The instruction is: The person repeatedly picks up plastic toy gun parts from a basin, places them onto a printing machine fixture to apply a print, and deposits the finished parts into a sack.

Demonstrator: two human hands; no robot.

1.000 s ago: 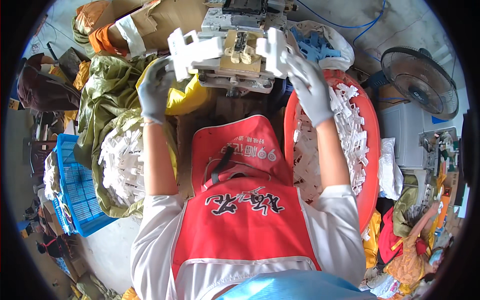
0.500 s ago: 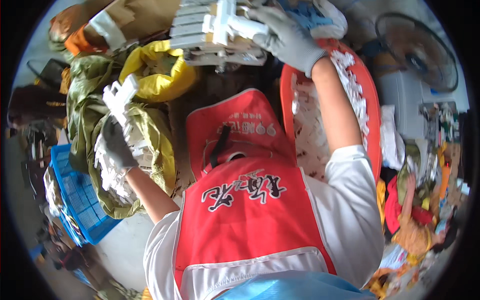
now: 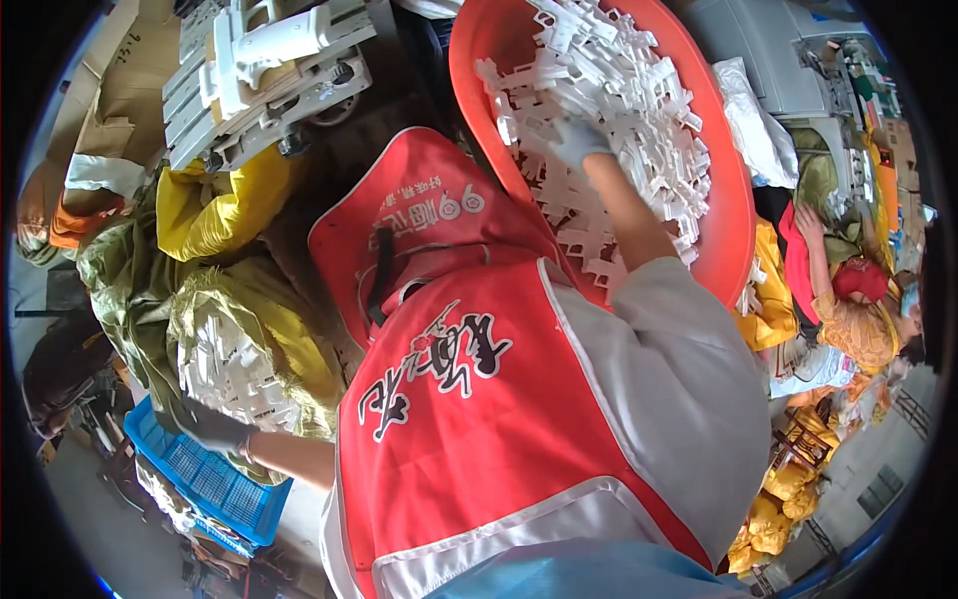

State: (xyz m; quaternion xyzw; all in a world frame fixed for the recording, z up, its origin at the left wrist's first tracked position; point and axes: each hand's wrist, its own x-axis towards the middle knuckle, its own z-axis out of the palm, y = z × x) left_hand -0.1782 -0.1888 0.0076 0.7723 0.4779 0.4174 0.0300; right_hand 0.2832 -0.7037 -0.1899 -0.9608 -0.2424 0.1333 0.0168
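Note:
My right hand [image 3: 581,140], in a grey glove, reaches into a red tub [image 3: 733,240] heaped with white plastic toy-gun-shaped parts [image 3: 644,130]. Motion blurs its fingers, so I cannot see whether it grips a part. On the left, my gloved left hand [image 3: 210,424] lies at the near side of an open green-yellow sack [image 3: 299,344] holding more white parts [image 3: 225,369]. Its fingers look stretched out, with no part visible in them. At the upper left, a white toy-gun-shaped piece [image 3: 264,50] rests on a slatted grey fixture [image 3: 195,100], apart from both hands.
A blue plastic basket [image 3: 215,484] stands beside the sack. Behind the sack is a yellow bag [image 3: 215,215], with cardboard [image 3: 125,100] at the far left. A white bag [image 3: 753,120] lies right of the tub. Another person [image 3: 848,319] is at the far right.
My view has turned right. My right hand has left the white piece on the fixture and gone into the red tub. My left hand has drawn nearer, away from the white parts it was holding.

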